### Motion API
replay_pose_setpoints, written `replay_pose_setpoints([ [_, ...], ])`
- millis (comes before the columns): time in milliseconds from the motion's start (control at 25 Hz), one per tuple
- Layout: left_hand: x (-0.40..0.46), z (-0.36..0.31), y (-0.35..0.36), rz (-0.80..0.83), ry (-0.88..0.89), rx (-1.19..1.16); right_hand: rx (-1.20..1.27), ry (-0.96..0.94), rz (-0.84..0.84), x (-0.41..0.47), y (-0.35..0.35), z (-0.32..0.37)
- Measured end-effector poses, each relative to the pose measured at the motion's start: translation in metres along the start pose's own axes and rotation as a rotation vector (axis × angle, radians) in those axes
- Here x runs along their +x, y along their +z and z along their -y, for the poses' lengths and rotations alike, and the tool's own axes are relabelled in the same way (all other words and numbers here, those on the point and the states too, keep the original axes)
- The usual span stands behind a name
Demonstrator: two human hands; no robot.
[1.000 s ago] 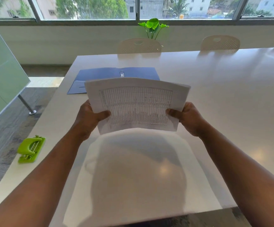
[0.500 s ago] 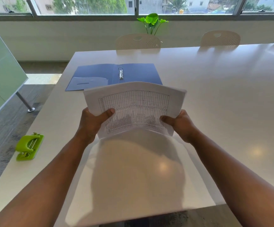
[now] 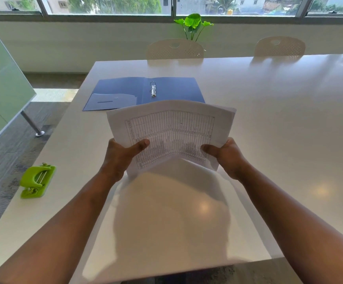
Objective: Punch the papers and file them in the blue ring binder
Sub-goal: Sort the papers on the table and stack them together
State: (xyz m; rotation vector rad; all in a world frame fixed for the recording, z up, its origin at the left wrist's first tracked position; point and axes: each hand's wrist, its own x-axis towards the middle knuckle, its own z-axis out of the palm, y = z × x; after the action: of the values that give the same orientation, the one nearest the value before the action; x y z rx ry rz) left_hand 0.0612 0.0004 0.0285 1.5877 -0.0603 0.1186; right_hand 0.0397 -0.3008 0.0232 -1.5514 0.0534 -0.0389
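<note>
White papers (image 3: 170, 128) gripped by left hand (image 3: 121, 158) and right hand (image 3: 228, 156), thumbs on top

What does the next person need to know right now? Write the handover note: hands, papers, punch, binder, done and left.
Left hand: grips the left edge of the papers, thumb on top.
Right hand: grips the right edge the same way.
Papers: one stack, held up off the table, bowed, printed grid facing up.
Punch: green, near the table's left edge, untouched.
Binder: blue, lying open beyond the papers, rings bare.
Done: papers picked up, binder opened.
Left: no holes visible in the papers, so punch them, then thread them on the rings and close the binder.
</note>
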Motion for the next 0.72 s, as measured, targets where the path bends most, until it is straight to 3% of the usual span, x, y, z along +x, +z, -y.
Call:
replay_pose_setpoints([
  [520, 0.019, -0.014, -0.01, 0.075, 0.012, 0.114, 0.011, -0.011, 0.079, 0.003, -0.015, 0.01],
  [720, 0.031, -0.021, -0.02, 0.131, -0.028, 0.085, 0.226, 0.015, 0.127, 0.002, -0.014, 0.018],
])
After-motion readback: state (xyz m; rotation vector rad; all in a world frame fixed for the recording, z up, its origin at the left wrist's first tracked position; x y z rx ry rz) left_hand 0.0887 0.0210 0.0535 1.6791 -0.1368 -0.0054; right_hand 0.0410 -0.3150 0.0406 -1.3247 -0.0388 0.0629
